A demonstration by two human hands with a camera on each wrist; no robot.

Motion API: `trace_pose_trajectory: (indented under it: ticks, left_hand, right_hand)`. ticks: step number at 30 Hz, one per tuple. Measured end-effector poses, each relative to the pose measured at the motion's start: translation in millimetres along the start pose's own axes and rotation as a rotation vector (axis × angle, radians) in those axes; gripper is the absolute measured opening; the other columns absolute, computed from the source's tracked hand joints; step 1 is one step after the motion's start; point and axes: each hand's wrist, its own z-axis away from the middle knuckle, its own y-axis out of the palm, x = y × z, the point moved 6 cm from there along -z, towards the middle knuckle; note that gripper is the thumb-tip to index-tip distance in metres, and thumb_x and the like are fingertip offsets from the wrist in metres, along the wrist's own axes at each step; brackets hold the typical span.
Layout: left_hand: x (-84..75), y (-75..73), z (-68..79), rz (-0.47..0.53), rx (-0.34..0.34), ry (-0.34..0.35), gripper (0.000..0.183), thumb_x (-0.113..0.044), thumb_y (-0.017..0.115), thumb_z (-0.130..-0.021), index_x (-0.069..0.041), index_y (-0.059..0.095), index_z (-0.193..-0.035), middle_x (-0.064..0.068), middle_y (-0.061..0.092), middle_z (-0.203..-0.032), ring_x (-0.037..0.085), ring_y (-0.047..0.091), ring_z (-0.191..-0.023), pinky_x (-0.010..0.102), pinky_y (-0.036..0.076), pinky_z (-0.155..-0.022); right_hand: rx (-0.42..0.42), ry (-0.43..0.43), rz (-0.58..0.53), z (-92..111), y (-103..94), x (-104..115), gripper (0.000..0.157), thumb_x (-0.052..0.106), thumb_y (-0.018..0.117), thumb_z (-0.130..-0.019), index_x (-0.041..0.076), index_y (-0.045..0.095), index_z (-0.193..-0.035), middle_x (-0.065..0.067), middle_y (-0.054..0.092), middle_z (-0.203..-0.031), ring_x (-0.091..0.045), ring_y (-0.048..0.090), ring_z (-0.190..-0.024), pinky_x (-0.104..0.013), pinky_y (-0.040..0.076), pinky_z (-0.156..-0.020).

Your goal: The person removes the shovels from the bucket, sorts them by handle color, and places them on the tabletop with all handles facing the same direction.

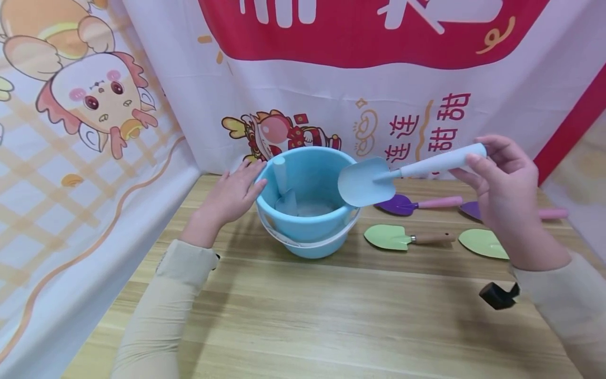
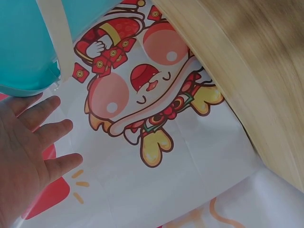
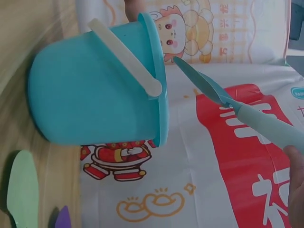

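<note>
A light blue bucket [image 1: 312,229] with a white handle [image 3: 126,54] stands upright on the wooden table. Inside it leans a light blue trowel [image 1: 281,173], handle up. My left hand [image 1: 229,192] touches the bucket's left rim with extended fingers; in the left wrist view the fingers [image 2: 54,130] are spread beside the rim. My right hand [image 1: 506,184] grips another light blue trowel [image 1: 366,181] by its handle. That trowel's blade is over the bucket's right rim in the head view; in the right wrist view the blade [image 3: 204,83] appears above the opening, apart from the rim.
Right of the bucket lie a purple trowel [image 1: 400,205] with a pink handle and a green trowel [image 1: 385,237] with a wooden handle. Another green trowel [image 1: 483,243] and a second purple one [image 1: 471,209] lie farther right, partly hidden. Printed cloth [image 1: 303,84] hangs behind.
</note>
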Motion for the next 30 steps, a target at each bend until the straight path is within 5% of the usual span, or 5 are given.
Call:
trace_pose_trajectory:
  ticks: [17, 30]
  left_hand:
    - [0.1, 3.1, -0.7, -0.010, 0.013, -0.002, 0.066, -0.050, 0.034, -0.109, -0.013, 0.027, -0.164, 0.009, 0.027, -0.167, 0.034, 0.010, -0.156, 0.069, 0.010, -0.118]
    - [0.4, 7.4, 4.5, 0.000, 0.015, -0.010, 0.065, -0.048, 0.036, -0.109, -0.014, 0.027, -0.164, 0.008, 0.027, -0.168, 0.035, 0.010, -0.156, 0.070, 0.010, -0.118]
  right_hand:
    - [-0.056, 0.111, -0.140, 21, -61.4, -3, 0.015, -0.016, 0.052, -0.098, -0.010, 0.064, -0.106, -0.014, 0.059, -0.105, -0.025, 0.068, -0.092, -0.041, 0.061, -0.079]
    - [-0.069, 0.110, -0.181, 42, -98.5, -12, 0.023, -0.019, 0.043, -0.099, -0.011, 0.064, -0.100, -0.014, 0.056, -0.109, -0.027, 0.068, -0.092, -0.041, 0.062, -0.078]
